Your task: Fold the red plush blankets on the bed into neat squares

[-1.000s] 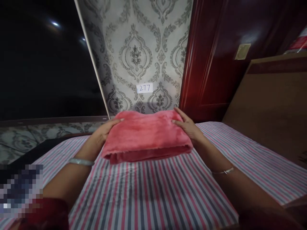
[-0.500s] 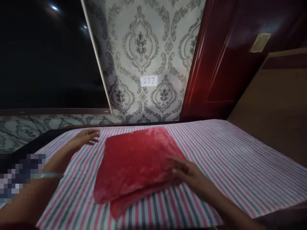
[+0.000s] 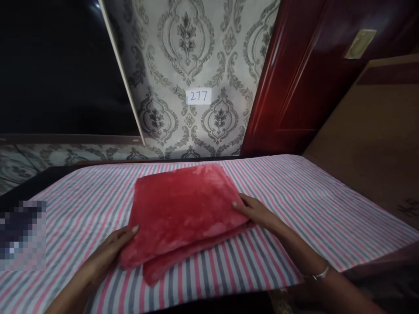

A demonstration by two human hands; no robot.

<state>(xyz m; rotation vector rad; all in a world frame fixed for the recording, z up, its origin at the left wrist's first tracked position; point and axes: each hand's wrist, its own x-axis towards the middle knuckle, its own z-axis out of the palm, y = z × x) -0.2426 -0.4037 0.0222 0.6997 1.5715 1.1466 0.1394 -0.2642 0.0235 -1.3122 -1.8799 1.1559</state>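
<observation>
A folded red plush towel [image 3: 183,213] lies on a bed covered by a pink, grey and white striped sheet [image 3: 294,209]. Its layers are a little uneven at the near edge, where a lower layer sticks out. My left hand [image 3: 113,248] touches the towel's near left corner, fingers together and reaching under the edge. My right hand [image 3: 257,211] rests against the towel's right edge with the fingers on the fabric. A thin bangle [image 3: 316,275] circles my right wrist.
Patterned grey wallpaper with a small white label reading 277 [image 3: 198,96] rises behind the bed. A dark red wooden door [image 3: 304,74] stands at the right, with a brown headboard panel [image 3: 369,131] beside it. A dark screen fills the upper left.
The towel, held up at the far edge a second ago, now lies flat on the sheet. My left hand came from the far left to the near left corner; my right hand stays at the right edge.
</observation>
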